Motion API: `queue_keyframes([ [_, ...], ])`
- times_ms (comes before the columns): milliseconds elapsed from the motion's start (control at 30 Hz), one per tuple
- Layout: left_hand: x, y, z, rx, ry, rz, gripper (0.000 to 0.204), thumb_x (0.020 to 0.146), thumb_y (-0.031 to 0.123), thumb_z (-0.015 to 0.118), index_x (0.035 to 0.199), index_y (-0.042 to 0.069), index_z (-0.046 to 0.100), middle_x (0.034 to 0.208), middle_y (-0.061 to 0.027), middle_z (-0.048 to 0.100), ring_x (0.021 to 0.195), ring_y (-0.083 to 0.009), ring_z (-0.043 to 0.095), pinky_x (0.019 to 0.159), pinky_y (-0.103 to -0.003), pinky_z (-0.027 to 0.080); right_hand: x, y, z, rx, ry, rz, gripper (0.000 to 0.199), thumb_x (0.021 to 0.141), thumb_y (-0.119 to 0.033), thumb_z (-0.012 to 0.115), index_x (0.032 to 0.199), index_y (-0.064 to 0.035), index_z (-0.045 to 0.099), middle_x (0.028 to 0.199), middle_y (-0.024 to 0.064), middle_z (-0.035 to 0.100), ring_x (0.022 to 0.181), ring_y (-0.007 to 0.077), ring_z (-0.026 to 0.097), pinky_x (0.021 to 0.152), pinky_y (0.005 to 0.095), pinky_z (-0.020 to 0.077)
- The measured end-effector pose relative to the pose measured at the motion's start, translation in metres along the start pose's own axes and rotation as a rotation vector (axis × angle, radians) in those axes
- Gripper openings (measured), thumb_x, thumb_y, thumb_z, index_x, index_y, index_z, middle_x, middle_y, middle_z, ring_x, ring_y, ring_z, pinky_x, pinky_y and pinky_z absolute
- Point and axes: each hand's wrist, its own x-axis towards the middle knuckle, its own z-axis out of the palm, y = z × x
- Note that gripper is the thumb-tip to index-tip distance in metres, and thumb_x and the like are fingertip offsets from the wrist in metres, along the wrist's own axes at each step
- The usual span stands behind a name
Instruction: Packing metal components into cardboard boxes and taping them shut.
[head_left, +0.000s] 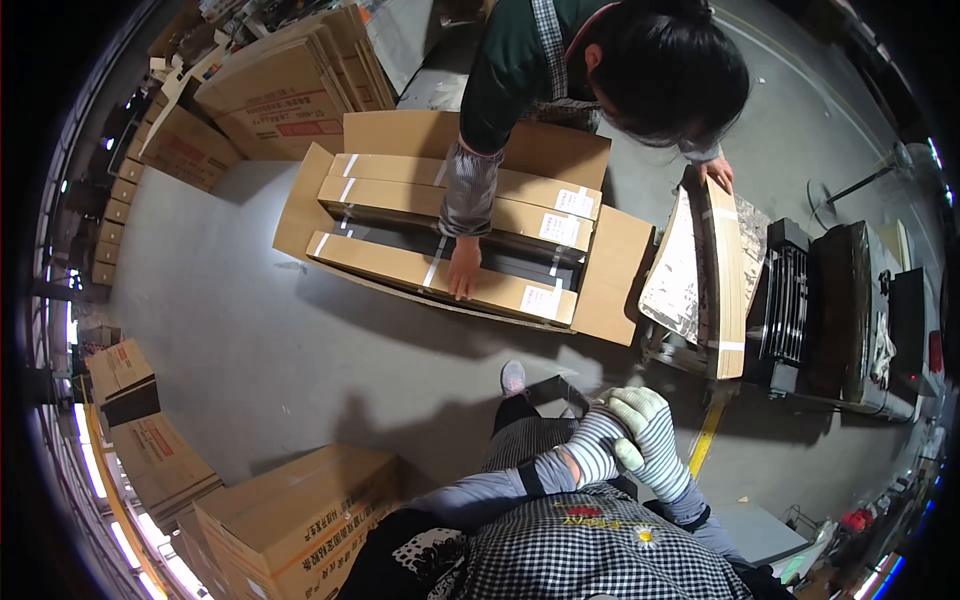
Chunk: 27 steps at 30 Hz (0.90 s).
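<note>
My left hand [598, 440] and my right hand [655, 440] are clasped together in front of my apron, in striped gloves with pale fingers. Their fingers are closed over each other, and no object shows between them. Beyond them on the floor lies an open cardboard carton [610, 275] with its flaps spread. Long narrow cardboard boxes [400, 270] with white straps and labels lie in it. A co-worker's bare hand [463, 268] rests on the nearest long box. The co-worker's other hand [716, 172] touches the end of a strapped long box [728, 270] on a scuffed stand.
Flattened cartons [270, 90] lean at the back left. A large closed carton [300, 510] stands at my near left, with more cartons [155, 450] beyond it. To the right are a black slatted machine part [787, 310] and a fan [850, 190].
</note>
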Motion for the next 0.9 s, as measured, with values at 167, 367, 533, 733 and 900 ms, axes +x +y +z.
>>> queue_keyframes([
  [167,-0.048,-0.019,-0.033,0.191,0.113,0.091,0.066,0.064,0.036,0.074,0.116,0.001,0.053,0.118,-0.0168,0.052,0.108,-0.0312,0.050,0.093,-0.041,0.040,0.002,0.002,-0.016,0.302,0.095,0.179,0.044,0.090,-0.034,0.051,0.120,-0.0004,0.052,0.120,0.0197,0.052,0.111,0.0339,0.050,0.094,0.0418,0.0396],
  [367,-0.101,-0.068,-0.035,0.007,0.406,-0.035,0.087,0.059,0.039,0.078,0.129,0.003,0.041,0.119,-0.0168,0.050,0.115,-0.0347,0.044,0.102,-0.049,0.030,0.038,0.064,0.026,0.241,-0.103,0.450,0.042,0.083,-0.019,0.059,0.120,-0.0003,0.052,0.115,0.0201,0.055,0.108,0.0333,0.052,0.094,0.0382,0.0412],
  [533,-0.134,-0.114,-0.046,-0.107,0.494,-0.146,0.081,0.059,0.039,0.077,0.124,0.003,0.044,0.116,-0.0169,0.051,0.107,-0.0343,0.047,0.097,-0.047,0.035,0.094,0.089,0.107,0.172,-0.388,0.348,0.041,0.085,-0.022,0.056,0.120,-0.0007,0.054,0.112,0.0219,0.057,0.105,0.0376,0.053,0.093,0.0412,0.0424],
  [733,-0.186,-0.140,-0.083,-0.153,0.657,-0.200,0.075,0.059,0.030,0.076,0.123,0.005,0.046,0.109,-0.0131,0.052,0.105,-0.0300,0.047,0.099,-0.048,0.035,0.176,0.129,0.199,0.320,-0.458,0.411,0.034,0.090,-0.022,0.055,0.115,0.0012,0.057,0.109,0.0200,0.061,0.103,0.0337,0.058,0.091,0.0373,0.0448],
  [900,-0.229,-0.172,-0.109,-0.061,0.790,-0.343,0.073,0.061,0.032,0.076,0.121,0.006,0.044,0.101,-0.0102,0.052,0.097,-0.0270,0.051,0.095,-0.047,0.038,0.183,0.242,0.261,0.834,-0.276,1.179,0.029,0.089,-0.017,0.056,0.115,-0.0033,0.058,0.100,0.0103,0.065,0.089,0.0222,0.061,0.082,0.0393,0.0478],
])
